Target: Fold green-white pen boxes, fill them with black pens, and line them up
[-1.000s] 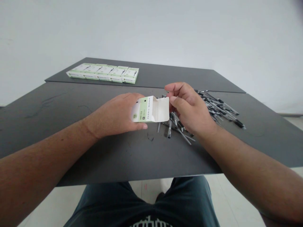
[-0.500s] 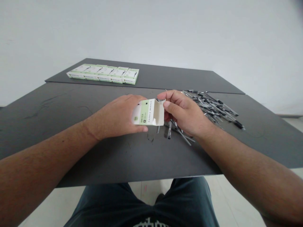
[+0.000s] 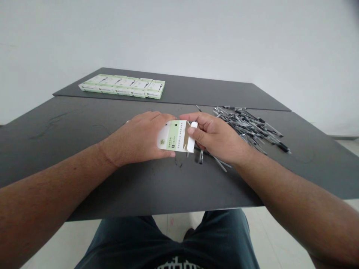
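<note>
Wrapped round a small white and green pen box point(image 3: 171, 137), my left hand point(image 3: 143, 134) holds it above the table with its end toward the right. My right hand point(image 3: 214, 135) is at that end. Its thumb presses on the end flap point(image 3: 191, 144), which is bent partly inward, and its index finger reaches along the box's far side. The inside of the box shows only as a narrow brown gap, so its contents are hidden. Below and behind the right hand lie a few loose pens point(image 3: 201, 157), partly covered by it.
A pile of clear pens with black parts point(image 3: 252, 127) spreads over the table's right side. Several matching boxes point(image 3: 122, 86) lie in a row at the back left. The dark table point(image 3: 157, 190) has its front edge near my legs, and a white wall stands behind.
My right hand has moved slightly left, its thumb now pushing the flap inward; before, the flap stood out from the open end. The box has shifted a little lower.
</note>
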`<state>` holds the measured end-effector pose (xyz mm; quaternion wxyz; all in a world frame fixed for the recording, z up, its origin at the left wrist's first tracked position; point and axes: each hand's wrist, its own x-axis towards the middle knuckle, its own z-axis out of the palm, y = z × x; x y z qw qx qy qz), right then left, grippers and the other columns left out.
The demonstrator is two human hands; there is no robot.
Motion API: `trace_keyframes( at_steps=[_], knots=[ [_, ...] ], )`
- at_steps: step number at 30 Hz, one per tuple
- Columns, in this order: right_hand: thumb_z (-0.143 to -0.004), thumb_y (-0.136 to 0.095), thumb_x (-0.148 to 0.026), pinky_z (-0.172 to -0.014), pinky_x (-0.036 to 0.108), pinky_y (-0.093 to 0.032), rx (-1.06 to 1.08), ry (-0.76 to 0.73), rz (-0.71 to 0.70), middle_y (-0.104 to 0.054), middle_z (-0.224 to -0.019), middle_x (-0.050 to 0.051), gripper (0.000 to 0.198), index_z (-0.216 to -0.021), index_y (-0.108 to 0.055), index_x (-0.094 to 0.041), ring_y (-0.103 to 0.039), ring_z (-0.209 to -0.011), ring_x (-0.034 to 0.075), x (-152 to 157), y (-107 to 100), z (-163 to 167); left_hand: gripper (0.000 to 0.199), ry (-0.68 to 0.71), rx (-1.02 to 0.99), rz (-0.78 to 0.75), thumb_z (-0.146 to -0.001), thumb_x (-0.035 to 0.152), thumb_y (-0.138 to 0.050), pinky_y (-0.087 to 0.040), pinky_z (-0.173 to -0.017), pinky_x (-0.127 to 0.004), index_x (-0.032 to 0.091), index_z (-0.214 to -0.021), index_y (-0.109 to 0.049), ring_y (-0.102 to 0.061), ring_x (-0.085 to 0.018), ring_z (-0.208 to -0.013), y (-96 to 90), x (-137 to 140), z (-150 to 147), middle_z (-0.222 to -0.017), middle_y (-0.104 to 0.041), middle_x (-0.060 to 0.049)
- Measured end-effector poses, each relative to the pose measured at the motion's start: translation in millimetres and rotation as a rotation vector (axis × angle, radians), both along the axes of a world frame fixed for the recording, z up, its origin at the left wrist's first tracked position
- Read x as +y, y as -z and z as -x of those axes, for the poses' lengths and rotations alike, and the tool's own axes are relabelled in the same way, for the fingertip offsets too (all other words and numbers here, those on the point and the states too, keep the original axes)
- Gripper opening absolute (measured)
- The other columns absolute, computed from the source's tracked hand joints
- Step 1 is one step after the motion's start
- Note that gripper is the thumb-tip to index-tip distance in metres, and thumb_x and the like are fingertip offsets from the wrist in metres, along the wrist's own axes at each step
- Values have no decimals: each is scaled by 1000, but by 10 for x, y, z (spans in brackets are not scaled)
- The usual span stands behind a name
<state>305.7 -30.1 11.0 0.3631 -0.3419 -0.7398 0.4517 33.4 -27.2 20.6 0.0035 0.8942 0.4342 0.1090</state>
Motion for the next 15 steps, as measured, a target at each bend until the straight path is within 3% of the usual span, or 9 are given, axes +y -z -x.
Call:
trace_keyframes(
  at_steps=[2, 5, 15],
  knots=[
    [-114, -72, -39, -99, 40, -64, -41, -3, -56, -84, -138, 11, 42, -152, -75, -20, -79, -119, 25, 9, 2, -9, 93, -12, 10, -7, -86, 71, -88, -54, -121, -56, 17, -157, -63, -73, -45, -136, -5, -8, -6, -146, -77, -20],
    [-114, -71, -39, -110, 46, -63, -104, -13, -110, -84, -147, 12, 45, -155, -76, -21, -81, -125, 28, 22, 9, -21, 92, -10, 37, -20, -87, 71, -86, -54, -120, -55, 18, -158, -63, -73, -45, -135, -17, -18, -13, -144, -78, -19],
    [-112, -70, -33, -100, 44, -64, -278, 52, -168, -86, -138, 13, 50, -160, -75, -19, -82, -112, 28, -47, -86, 15, 88, 0, 82, -60, -89, 68, -83, -54, -119, -54, 20, -160, -64, -73, -45, -137, -32, -45, -18, -144, -79, -17]
  ],
)
